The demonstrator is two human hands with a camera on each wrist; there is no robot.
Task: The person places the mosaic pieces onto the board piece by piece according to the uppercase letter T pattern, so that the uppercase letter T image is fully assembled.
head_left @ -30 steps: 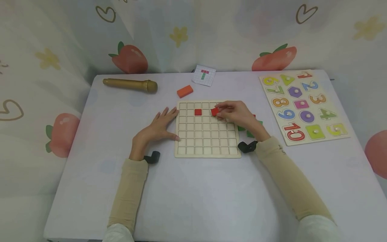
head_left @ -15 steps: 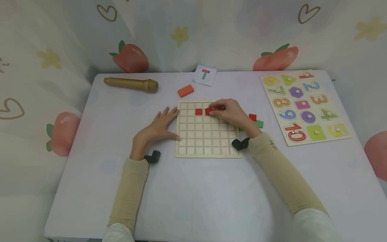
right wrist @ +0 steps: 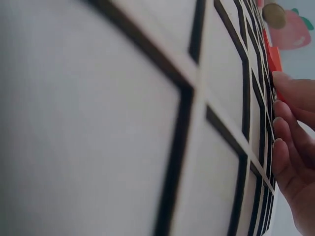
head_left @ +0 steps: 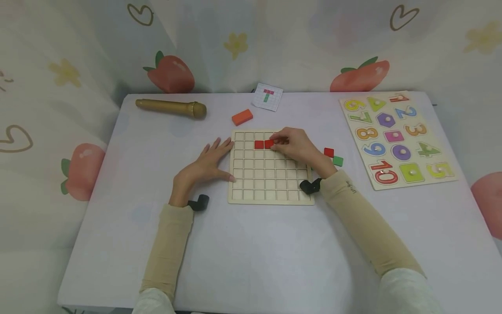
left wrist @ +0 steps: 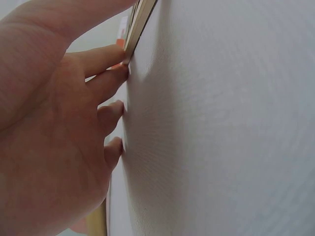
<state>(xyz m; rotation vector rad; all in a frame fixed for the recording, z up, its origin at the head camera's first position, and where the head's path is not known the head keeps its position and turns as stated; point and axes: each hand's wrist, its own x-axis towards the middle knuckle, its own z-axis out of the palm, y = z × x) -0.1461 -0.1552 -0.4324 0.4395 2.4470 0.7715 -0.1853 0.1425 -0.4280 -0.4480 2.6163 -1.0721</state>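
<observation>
A wooden grid board [head_left: 270, 184] lies flat on the white table. One red square tile [head_left: 259, 144] sits in a cell of its second row. Beside it, my right hand [head_left: 296, 146] pinches another red square tile [head_left: 268, 144] between thumb and fingers, low over the neighbouring cell. Whether that tile is fully seated, I cannot tell. My left hand [head_left: 205, 165] has its fingers spread, with thumb and fingertips against the board's left edge. In the left wrist view the fingertips of that hand [left wrist: 54, 123] touch the tabletop and the board's side [left wrist: 139, 27].
Right of the board lie a red tile [head_left: 328, 152] and a green tile [head_left: 337, 161], partly by my right forearm. Behind it are an orange block [head_left: 242, 117] and a paper card with a T pattern [head_left: 267, 97]. A gold microphone [head_left: 171, 108] and a number puzzle board [head_left: 398, 139] flank them.
My right hand has moved left with the red tile, bringing it right beside the tile in the grid. The left hand has stayed at the board's edge.
</observation>
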